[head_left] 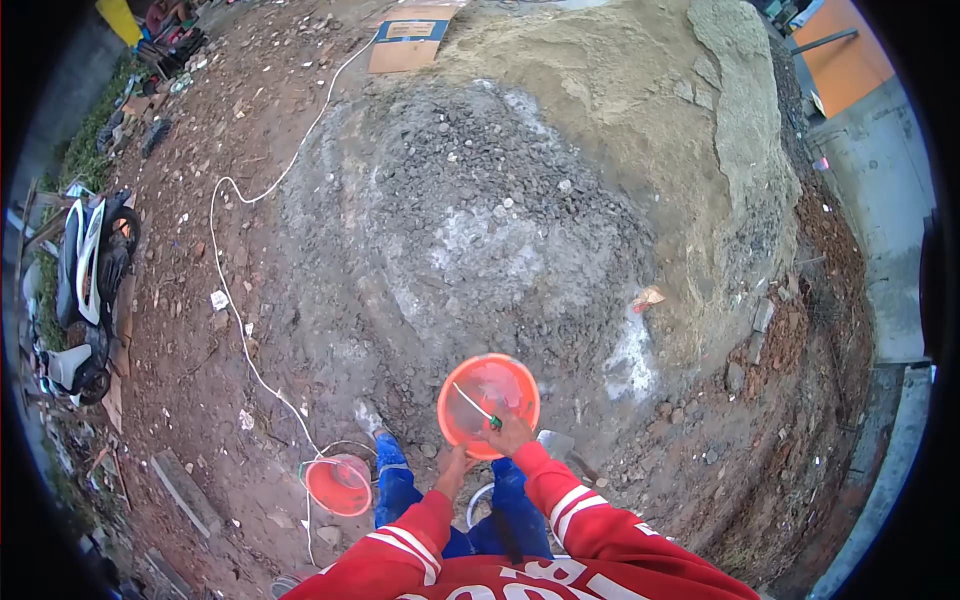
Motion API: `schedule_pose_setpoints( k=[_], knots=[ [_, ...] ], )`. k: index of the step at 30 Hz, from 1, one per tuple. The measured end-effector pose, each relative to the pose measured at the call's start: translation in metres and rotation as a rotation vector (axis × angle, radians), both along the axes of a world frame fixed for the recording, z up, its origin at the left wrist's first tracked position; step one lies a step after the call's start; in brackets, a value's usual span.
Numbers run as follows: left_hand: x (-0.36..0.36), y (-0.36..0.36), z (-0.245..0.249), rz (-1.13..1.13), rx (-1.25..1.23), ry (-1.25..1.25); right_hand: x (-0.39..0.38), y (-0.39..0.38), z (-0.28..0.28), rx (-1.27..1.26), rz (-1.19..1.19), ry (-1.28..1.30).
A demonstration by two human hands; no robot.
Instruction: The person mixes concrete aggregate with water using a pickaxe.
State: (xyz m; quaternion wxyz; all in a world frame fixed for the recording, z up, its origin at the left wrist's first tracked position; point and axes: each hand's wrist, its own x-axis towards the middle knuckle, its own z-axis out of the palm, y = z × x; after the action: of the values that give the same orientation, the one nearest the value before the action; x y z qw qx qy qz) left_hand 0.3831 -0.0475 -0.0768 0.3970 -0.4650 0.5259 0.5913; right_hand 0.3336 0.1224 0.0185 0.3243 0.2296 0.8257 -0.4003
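Note:
An orange bucket point(448, 400) is held in front of my legs, its mouth facing up toward me. Across the opening lies its white wire handle with a green grip. My left hand point(456, 468) is closed on the near left side of the bucket, below the rim. At the near right rim, my right hand point(511, 436) is closed on the bucket, its fingers beside the green grip. Beyond the bucket spreads a mound of grey gravelly mix point(470, 250) with pale powdery patches.
A second orange bucket point(338, 486) stands on the ground at left, by a white hose or cable point(233, 300). Sand point(610, 110) is heaped at the far right, with flattened cardboard point(405, 45) beside it. A parked motorbike point(85, 260) stands at left and a wall point(885, 230) at right.

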Motion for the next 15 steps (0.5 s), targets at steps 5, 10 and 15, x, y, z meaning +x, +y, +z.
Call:
schedule_pose_setpoints(
  k=[5, 10, 15],
  knots=[
    [0.007, -0.036, 0.008, 0.162, -0.101, -0.090, -0.051, -0.019, -0.065, -0.008, 0.185, -0.028],
    [-0.031, -0.026, 0.024, 0.396, 0.067, -0.045, -0.123, -0.033, -0.061, -0.006, 0.301, -0.036],
    [-0.070, -0.007, -0.010, 0.551, 0.262, 0.087, -0.137, -0.075, -0.010, 0.134, 0.438, 0.152]
  ],
)
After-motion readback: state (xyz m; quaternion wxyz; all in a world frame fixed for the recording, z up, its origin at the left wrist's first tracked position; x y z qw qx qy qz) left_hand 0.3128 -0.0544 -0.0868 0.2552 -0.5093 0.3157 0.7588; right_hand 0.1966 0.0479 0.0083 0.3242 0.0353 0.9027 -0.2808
